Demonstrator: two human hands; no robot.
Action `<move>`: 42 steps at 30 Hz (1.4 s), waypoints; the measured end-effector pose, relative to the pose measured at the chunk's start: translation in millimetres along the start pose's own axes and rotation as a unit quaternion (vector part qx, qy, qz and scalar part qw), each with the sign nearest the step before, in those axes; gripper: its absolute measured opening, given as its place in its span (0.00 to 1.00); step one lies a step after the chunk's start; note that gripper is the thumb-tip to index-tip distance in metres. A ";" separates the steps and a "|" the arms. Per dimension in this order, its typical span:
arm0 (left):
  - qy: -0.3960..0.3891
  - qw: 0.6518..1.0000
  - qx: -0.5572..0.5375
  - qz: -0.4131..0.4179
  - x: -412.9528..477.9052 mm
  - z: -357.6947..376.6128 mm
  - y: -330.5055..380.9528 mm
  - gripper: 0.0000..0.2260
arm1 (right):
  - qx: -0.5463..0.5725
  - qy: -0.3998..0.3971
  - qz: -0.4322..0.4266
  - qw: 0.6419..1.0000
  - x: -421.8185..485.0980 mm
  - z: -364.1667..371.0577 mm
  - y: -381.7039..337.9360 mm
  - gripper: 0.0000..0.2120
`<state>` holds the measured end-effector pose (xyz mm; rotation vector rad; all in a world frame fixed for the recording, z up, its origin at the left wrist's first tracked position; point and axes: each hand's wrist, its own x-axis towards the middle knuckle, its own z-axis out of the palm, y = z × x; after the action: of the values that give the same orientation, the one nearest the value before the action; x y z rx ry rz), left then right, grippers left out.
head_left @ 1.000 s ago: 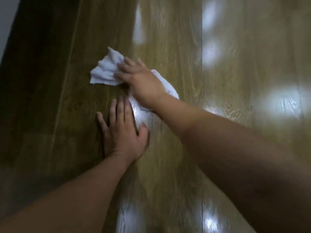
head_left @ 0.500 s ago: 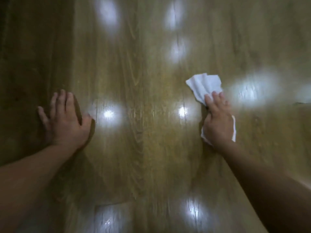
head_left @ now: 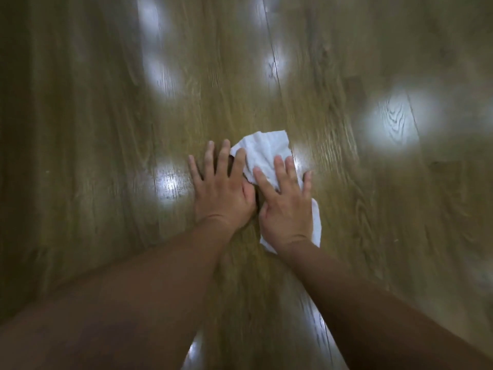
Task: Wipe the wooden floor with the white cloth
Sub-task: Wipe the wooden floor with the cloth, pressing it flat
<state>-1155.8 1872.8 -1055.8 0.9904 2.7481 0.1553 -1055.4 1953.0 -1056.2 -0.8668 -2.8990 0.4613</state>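
Here, white cloth (head_left: pixel 262 153) stretched near-to-far, right hand (head_left: pixel 286 209) flat, pressing it, left hand (head_left: pixel 222 193) flat on wooden floor (head_left: pixel 106 129)

I see a plain white cloth (head_left: pixel 262 153) on an olive-brown wooden floor (head_left: pixel 106 129) with wavy grain and pale glare patches.

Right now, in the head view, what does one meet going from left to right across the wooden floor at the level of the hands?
small glare spot → left hand → right hand → large glare spot. The white cloth lies under the right hand, so it has no place of its own.
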 end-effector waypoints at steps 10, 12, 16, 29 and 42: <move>0.040 0.999 0.025 0.015 2.8 2.3 -3.1 0.31 | -0.058 -0.047 -0.128 0.989 163.2 -30.5 100.0 0.27; 0.043 0.998 0.029 0.021 2.6 4.5 -2.9 0.31 | -0.062 -0.003 0.032 0.998 180.1 -34.1 116.7 0.27; 0.041 0.999 0.028 0.019 2.9 4.1 -3.0 0.31 | -0.033 0.039 -0.009 0.999 86.6 -30.2 97.7 0.28; 0.042 0.999 0.027 0.011 2.1 -0.8 -0.7 0.31 | 0.025 -0.048 -0.074 0.996 107.2 -54.8 139.1 0.31; 0.043 0.999 0.023 0.004 3.3 1.6 -2.1 0.30 | -0.040 -0.090 0.026 0.995 -177.9 -49.3 124.1 0.32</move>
<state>-1159.2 1873.3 -1058.2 1.0311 2.8381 0.1398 -833.6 1967.1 -1045.9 -0.9600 -3.0842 0.4509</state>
